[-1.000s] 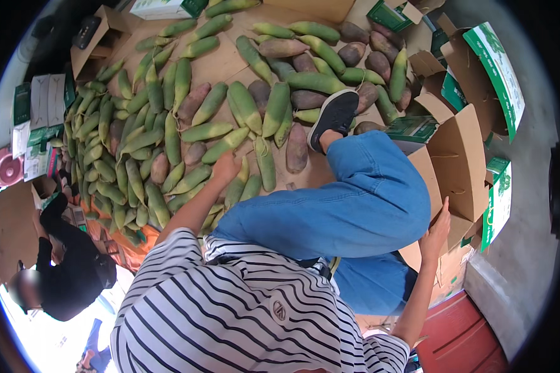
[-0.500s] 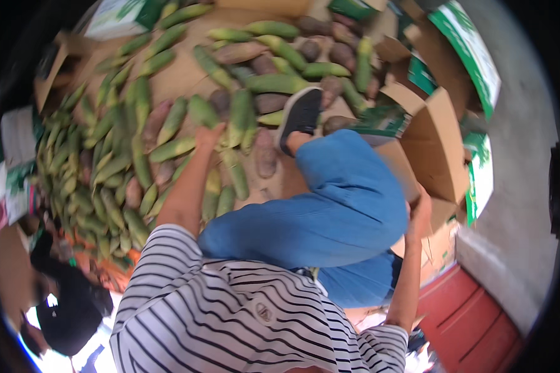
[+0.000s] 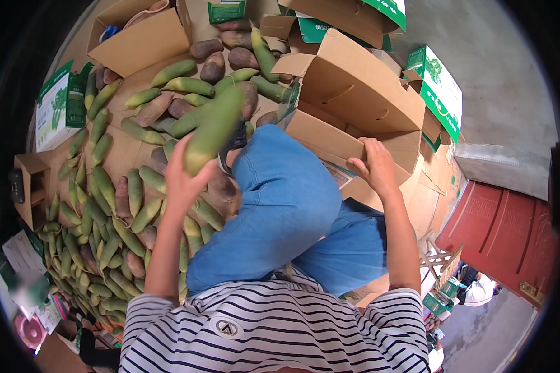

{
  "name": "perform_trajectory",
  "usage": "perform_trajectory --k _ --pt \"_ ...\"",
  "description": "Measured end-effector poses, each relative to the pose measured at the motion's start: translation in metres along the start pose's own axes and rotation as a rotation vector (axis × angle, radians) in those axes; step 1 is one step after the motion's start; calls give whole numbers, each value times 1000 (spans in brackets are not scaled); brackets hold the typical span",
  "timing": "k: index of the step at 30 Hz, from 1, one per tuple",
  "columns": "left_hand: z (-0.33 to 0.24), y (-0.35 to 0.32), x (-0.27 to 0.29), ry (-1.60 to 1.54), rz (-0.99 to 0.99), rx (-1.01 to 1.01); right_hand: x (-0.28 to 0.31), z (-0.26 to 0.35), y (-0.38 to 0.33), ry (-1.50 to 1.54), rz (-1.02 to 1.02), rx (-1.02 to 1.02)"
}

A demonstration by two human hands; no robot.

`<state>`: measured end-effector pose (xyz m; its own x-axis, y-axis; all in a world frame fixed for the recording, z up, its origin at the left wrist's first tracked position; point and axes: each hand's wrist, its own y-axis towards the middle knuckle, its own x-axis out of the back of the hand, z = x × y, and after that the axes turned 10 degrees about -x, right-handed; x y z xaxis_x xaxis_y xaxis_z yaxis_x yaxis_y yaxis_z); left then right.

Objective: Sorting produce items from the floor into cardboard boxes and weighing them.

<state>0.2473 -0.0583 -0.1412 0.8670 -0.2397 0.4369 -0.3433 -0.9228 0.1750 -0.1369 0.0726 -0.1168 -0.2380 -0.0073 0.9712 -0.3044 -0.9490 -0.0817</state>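
My left hand (image 3: pixel 183 177) is wrapped round the lower end of a large green radish (image 3: pixel 216 127), held up over the pile and blurred by motion. To the right, my right hand (image 3: pixel 381 168) grips the near edge of an open cardboard box (image 3: pixel 325 134), thumb and fingers at its rim. The bottom of that box is hidden from me. Below the raised radish, green radishes (image 3: pixel 146 214) and dark purple-skinned radishes (image 3: pixel 213 67) lie loose on flattened cardboard. My bent knee in blue trousers (image 3: pixel 286 186) sits between my two arms.
A cardboard box (image 3: pixel 144 45) with items inside stands at the far left. Green-and-white cartons (image 3: pixel 59 109) flank the pile, with another carton (image 3: pixel 438 93) at the right. A red door (image 3: pixel 498 230) is at the right, near a grey wall (image 3: pixel 498 124).
My left hand has lifted a green radish out of the pile. My view has turned, so the open box shows more fully beside my right hand, which stays at it.
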Motion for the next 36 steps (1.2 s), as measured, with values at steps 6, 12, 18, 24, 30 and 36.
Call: perform_trajectory --k 6,12,18,24,30,36 --pt "-116 104 -84 -96 327 -561 -11 2 4 66 -28 112" --pt "-101 105 -142 -199 187 -651 -8 1 0 8 -50 66" --pt "95 17 -62 286 -273 76 -7 9 5 28 -17 27" --pt "269 -88 -29 442 -66 596 -2 9 7 29 -26 44" --pt "256 -95 -43 154 -149 662 -7 7 2 25 0 -37" --pt "196 -89 -20 -276 -214 705 -6 7 7 12 -59 0"
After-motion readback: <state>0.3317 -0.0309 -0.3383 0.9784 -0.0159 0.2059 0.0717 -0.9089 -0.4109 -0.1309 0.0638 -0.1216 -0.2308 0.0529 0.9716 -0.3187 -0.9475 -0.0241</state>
